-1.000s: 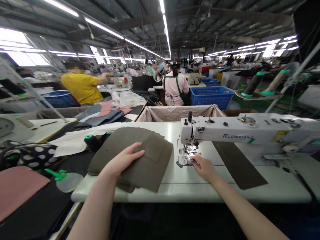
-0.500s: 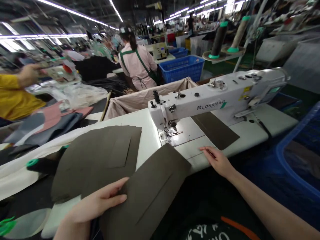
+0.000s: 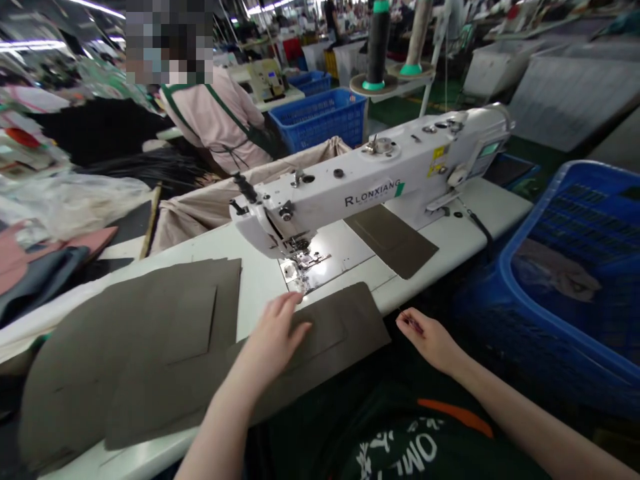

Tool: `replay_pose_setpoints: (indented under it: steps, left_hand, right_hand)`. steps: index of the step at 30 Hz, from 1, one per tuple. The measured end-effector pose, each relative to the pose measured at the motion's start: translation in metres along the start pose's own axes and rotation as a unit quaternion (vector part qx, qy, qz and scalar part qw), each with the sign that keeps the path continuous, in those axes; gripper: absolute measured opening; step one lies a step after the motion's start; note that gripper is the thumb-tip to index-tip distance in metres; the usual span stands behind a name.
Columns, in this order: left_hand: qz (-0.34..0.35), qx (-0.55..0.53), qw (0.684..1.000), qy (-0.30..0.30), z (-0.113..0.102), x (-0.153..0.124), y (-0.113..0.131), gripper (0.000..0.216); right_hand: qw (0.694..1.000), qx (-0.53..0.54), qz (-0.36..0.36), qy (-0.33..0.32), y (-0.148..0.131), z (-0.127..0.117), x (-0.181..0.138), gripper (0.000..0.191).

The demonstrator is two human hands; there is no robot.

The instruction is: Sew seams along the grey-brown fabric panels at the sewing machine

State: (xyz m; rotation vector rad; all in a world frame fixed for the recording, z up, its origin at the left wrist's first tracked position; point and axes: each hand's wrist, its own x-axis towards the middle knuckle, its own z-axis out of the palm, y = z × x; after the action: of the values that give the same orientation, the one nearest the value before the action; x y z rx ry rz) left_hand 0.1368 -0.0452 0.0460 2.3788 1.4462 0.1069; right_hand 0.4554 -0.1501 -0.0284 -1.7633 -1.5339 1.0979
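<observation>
My left hand (image 3: pixel 280 330), fingers and thumb apart, is over a grey-brown fabric panel (image 3: pixel 345 320) at the table's front edge; whether it touches the cloth I cannot tell. Just beyond the fingertips is the lit needle area of a white sewing machine (image 3: pixel 370 177). My right hand (image 3: pixel 430 340) is closed at the front edge, right of the panel, around a small dark-red tool (image 3: pixel 413 325) mostly hidden by the fingers. Another grey-brown piece (image 3: pixel 393 240) lies under the machine arm. Larger stacked grey-brown panels (image 3: pixel 145 340) lie on the left.
A blue plastic basket (image 3: pixel 530 267) with cloth inside stands close on my right. Two thread cones (image 3: pixel 379 47) rise behind the machine. Beyond the table are a cloth-lined bin (image 3: pixel 195 220), another blue crate (image 3: pixel 320 120) and a person in a pink top (image 3: pixel 225 113).
My left hand has let go of the panel's left edge and moved right and forward over it. The panel now lies flatter along the table front. My view has turned right.
</observation>
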Motion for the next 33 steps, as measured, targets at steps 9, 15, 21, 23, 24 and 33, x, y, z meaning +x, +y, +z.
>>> replay_pose_setpoints:
  steps: [9, 15, 21, 23, 24, 33]
  left_hand:
    - [0.124, 0.003, 0.992, -0.009, 0.064, 0.016, 0.058, 0.077]
    - [0.163, -0.087, 0.982, 0.024, 0.079, 0.018, 0.092, 0.051]
    - [0.115, -0.083, 0.986, 0.088, 0.092, 0.04, 0.115, 0.02]
    - [0.112, -0.082, 0.986, 0.091, 0.092, 0.044, 0.117, 0.015]
    - [0.11, -0.083, 0.986, 0.093, 0.092, 0.045, 0.118, 0.014]
    - [0.078, -0.153, 0.981, 0.093, 0.096, 0.048, 0.112, 0.014]
  right_hand:
    - [0.977, 0.2, 0.033, -0.068, -0.011, 0.021, -0.005, 0.027]
    - [0.979, 0.201, -0.015, -0.026, -0.023, 0.017, 0.007, 0.022]
    - [0.987, 0.151, -0.045, 0.014, -0.028, 0.01, 0.014, 0.023]
    - [0.992, 0.117, -0.048, 0.019, -0.027, 0.004, 0.014, 0.027]
    - [0.993, 0.107, -0.052, 0.019, -0.026, 0.002, 0.014, 0.028]
    - [0.99, 0.116, -0.049, 0.06, -0.017, -0.009, 0.004, 0.03]
